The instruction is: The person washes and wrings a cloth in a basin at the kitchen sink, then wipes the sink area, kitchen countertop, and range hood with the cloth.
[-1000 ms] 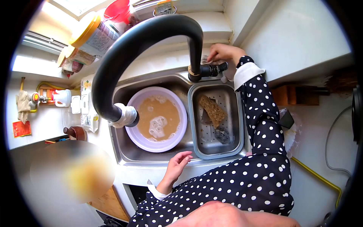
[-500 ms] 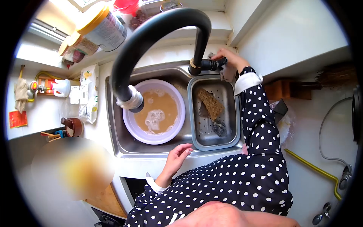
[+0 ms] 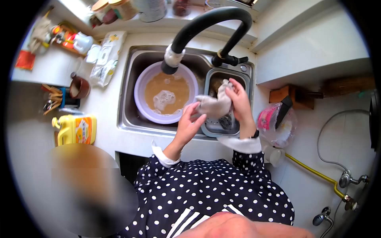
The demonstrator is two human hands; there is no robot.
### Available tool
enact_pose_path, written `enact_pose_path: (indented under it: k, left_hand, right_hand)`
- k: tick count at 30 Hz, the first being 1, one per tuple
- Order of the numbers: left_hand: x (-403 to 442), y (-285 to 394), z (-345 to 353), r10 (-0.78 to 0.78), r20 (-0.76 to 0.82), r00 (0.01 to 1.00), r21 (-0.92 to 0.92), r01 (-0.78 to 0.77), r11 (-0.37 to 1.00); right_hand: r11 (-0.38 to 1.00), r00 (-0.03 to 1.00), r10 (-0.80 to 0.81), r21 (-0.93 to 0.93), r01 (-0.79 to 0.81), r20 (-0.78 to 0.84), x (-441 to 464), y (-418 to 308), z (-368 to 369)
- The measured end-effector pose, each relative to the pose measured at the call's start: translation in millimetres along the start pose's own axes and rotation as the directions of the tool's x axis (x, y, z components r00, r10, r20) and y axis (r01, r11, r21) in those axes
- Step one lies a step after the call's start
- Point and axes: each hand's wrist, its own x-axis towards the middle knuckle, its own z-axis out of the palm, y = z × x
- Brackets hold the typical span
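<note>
A greyish cloth (image 3: 215,106) is stretched between my two hands, above the rack and the right rim of the basin. My right hand (image 3: 240,104) pinches its right end. At its left end, my left hand (image 3: 189,123) has thumb and fingers closed on the edge. The lilac basin (image 3: 139,88) of cloudy brown, foamy water sits in the steel sink (image 3: 126,107). Beside it, the grey-rimmed draining basket (image 3: 208,130) holds a brown sponge-like piece, partly hidden by the cloth, and a dark scourer (image 3: 225,121).
A black faucet (image 3: 214,15) arches over the sink. Left are a wipes pack (image 3: 108,59), a yellow bottle (image 3: 75,130), a brown pot (image 3: 79,86) and utensils (image 3: 53,97). Right are a knife block (image 3: 291,96), a plastic bag (image 3: 278,123) and a yellow pipe (image 3: 313,171).
My right hand has brought the cloth from behind the basket to above it. My left hand has moved up and taken the cloth's other end. The view has shifted.
</note>
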Motion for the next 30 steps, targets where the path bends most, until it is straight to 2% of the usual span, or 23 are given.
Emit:
enact_pose_path:
  k: [3,5,6,8,9,11,13,14,15,17,18,19,21,22,25,26,28,30]
  left_hand:
    - [-10,19,6,0.047,0.017,0.999,0.034,-0.047,0.998]
    - [-26,25,9,-0.033,0.108,0.994,-0.173,0.052,0.984]
    - [-35,26,8,-0.032,0.091,0.995,-0.14,0.044,0.989]
    - [-56,23,4,-0.029,0.044,0.999,-0.072,0.032,0.997]
    - [-67,19,1,-0.015,-0.01,1.0,-0.097,0.014,0.995]
    - [-91,25,-3,-0.067,-0.157,0.985,-0.161,0.041,0.986]
    - [-115,19,-8,-0.05,-0.255,0.966,-0.118,0.021,0.993]
    - [-126,6,-9,0.002,-0.286,0.958,-0.107,-0.034,0.994]
    - [-141,8,-7,-0.018,-0.284,0.959,-0.108,-0.014,0.994]
    - [-170,12,-4,-0.129,-0.277,0.952,-0.086,0.109,0.99]
    - [-180,5,-5,-0.164,-0.283,0.945,-0.016,0.166,0.986]
    - [-191,-1,-3,-0.165,-0.261,0.951,-0.033,0.162,0.986]
    - [-211,-2,1,-0.176,-0.242,0.954,-0.124,0.149,0.981]
    - [-218,-6,4,-0.153,-0.262,0.953,-0.227,0.094,0.969]
    - [-235,-1,-4,-0.157,-0.219,0.963,-0.274,0.094,0.957]
    - [-243,3,-6,-0.13,-0.232,0.964,-0.242,0.073,0.968]
    - [-253,4,-14,0.036,-0.313,0.949,0.014,-0.033,0.999]
    - [-264,15,-17,0.235,-0.386,0.892,0.227,-0.155,0.961]
  right_hand:
    - [0.999,0.99,0.017,0.046,-0.023,0.138,-51,-3,28]
    - [0.998,0.984,0.021,0.057,-0.031,0.175,-71,0,23]
    - [0.998,0.99,0.003,0.069,-0.013,0.144,-82,-3,24]
    - [0.998,0.99,-0.044,0.047,0.038,0.132,-94,5,6]
    - [0.997,0.989,-0.076,0.022,0.074,0.128,-100,10,-5]
    - [0.992,0.988,-0.055,0.118,0.038,0.146,-118,9,-21]
    - [0.993,0.978,-0.08,0.105,0.061,0.193,-137,9,-25]
    - [0.99,0.967,-0.141,0.036,0.137,0.213,-143,13,-29]
    - [0.975,0.949,-0.208,-0.028,0.22,0.238,-147,16,-31]
    - [0.895,0.888,-0.369,-0.15,0.419,0.275,-155,14,-24]
    - [0.875,0.854,-0.397,-0.143,0.463,0.337,-156,15,-20]
    - [0.851,0.816,-0.426,-0.132,0.508,0.391,-158,17,-17]
    - [0.846,0.786,-0.409,-0.131,0.517,0.463,-163,19,-10]
    - [0.854,0.781,-0.394,-0.122,0.506,0.486,-167,15,-4]
    - [0.854,0.754,-0.374,-0.115,0.507,0.54,-172,8,6]
    - [0.878,0.76,-0.347,-0.094,0.469,0.55,-172,10,7]
    - [0.931,0.77,-0.244,-0.08,0.356,0.589,-178,10,9]
    - [0.905,0.817,-0.102,-0.289,0.313,0.567,-179,18,10]
